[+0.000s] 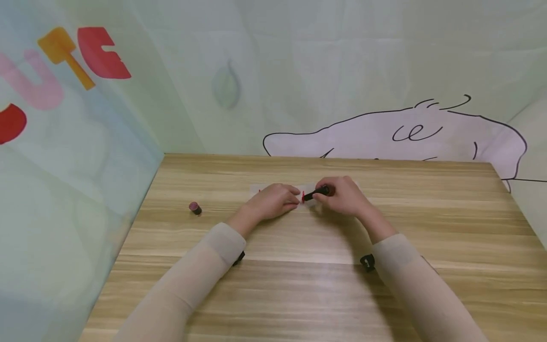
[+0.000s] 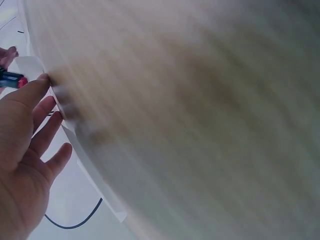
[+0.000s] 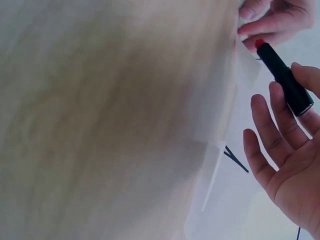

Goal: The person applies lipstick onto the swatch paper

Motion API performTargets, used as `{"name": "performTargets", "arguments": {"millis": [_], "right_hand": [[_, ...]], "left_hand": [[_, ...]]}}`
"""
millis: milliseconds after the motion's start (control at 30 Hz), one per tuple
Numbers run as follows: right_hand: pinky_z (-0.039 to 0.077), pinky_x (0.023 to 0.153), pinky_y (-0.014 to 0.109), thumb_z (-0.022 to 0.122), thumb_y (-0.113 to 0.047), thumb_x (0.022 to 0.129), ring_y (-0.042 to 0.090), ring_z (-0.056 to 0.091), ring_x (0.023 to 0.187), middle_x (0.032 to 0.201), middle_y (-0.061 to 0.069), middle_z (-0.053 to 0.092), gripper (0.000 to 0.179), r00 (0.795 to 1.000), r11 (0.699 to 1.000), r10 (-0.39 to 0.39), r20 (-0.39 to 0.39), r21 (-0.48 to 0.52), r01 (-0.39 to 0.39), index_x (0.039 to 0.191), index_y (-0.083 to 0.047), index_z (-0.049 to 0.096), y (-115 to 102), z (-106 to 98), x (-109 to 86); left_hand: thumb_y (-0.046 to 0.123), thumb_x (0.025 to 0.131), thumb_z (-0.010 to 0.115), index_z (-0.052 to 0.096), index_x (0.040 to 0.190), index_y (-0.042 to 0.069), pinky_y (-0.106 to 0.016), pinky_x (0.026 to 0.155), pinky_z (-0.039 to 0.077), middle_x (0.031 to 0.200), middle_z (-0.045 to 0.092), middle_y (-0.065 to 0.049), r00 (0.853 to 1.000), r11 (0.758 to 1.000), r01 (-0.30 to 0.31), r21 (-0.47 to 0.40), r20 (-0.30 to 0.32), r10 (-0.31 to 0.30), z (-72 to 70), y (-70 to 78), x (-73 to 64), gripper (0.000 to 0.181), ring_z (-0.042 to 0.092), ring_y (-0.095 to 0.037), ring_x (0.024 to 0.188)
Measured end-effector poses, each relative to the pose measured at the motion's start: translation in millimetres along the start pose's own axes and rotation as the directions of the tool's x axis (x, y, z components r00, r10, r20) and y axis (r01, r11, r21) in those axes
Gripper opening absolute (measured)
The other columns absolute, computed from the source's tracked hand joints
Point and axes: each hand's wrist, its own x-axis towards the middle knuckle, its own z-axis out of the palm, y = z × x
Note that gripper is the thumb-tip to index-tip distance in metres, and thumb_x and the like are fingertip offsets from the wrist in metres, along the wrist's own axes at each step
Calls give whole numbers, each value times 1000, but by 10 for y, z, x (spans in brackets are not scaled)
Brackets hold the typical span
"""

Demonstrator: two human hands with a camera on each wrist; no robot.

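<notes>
Right wrist: R fingers [image 3: 286,115] pinch lipstick [image 3: 284,77] (blk, w/ red tip [image 3: 259,43]); L fingers [image 2: 47,134] spread on paper [image 1: 254,189].

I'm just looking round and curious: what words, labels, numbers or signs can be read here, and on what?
"U", in pink, on the left wall cloth.
"T", in orange, beside it.
Perhaps "E", in red; another red letter is cut off.
White paper: red marks, too small to read.
Small black object: pale mark, too small.
Lipstick: nothing readable.
</notes>
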Motion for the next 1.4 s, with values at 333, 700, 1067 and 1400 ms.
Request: {"name": "performTargets", "arguments": {"millis": [333,700,1067,1400], "right_hand": [[45,63,30,77,-15,91,17,57,66,79,3,68,13,990,991,19,-140,137,0,98,-5,74,27,-213,-62],[43,59,30,76,-18,92,19,54,66,78,5,67,16,980,991,57,-192,128,-33,102,-5,74,133,-355,-184],[43,59,30,77,-17,92,19,55,66,80,6,68,17,970,992,74,-232,121,-46,102,-4,73,196,-461,-256],[40,57,28,77,-16,91,18,51,63,74,4,64,15,958,993,73,-278,106,-45,99,-5,73,212,-455,-277]], "left_hand": [[17,98,68,77,115,5,-37,107,47,126,69,-11,999,1000,-29,11,-13,29,-45,21,26,22,63,-23,120],[16,98,68,73,120,1,-36,109,45,128,68,-11,996,999,-40,-13,-83,39,-26,123,163,27,62,-24,121],[19,99,68,73,120,1,-37,110,44,130,67,-12,996,999,-54,3,-65,54,-50,247,306,28,62,-25,123],[18,99,67,73,118,1,-37,109,44,129,67,-14,993,995,-99,2,-66,99,-31,250,322,27,62,-26,123]]}}
